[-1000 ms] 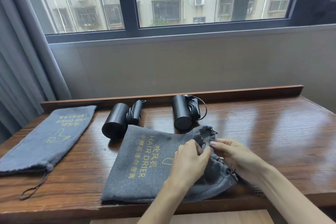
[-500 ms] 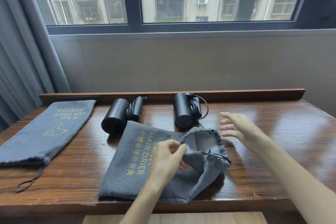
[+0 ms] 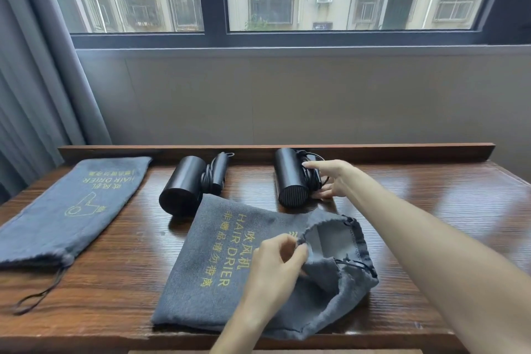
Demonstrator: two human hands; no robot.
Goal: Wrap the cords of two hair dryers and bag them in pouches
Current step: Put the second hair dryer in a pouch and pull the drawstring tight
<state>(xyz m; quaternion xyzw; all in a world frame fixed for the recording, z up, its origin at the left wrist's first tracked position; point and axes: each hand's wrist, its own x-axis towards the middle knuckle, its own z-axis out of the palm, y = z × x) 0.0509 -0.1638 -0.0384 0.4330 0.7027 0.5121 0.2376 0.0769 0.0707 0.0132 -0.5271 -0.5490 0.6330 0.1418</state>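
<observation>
Grey felt pouch (image 3: 230,261) lies on the wooden table (image 3: 416,210), its mouth pinched open at the rim by the left hand (image 3: 275,267). Behind it, the right hand (image 3: 333,181), fingers spread, touches the right hair dryer (image 3: 288,178) and its wound cord; no closed grip shows yet. A second hair dryer (image 3: 184,187) and second pouch (image 3: 71,210) lie further left. Best to grasp barrel and cord together, so the coil stays wound, and keep the mouth wide.

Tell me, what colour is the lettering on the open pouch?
Yellow lettering on the grey pouch, clearest in the head view.
</observation>
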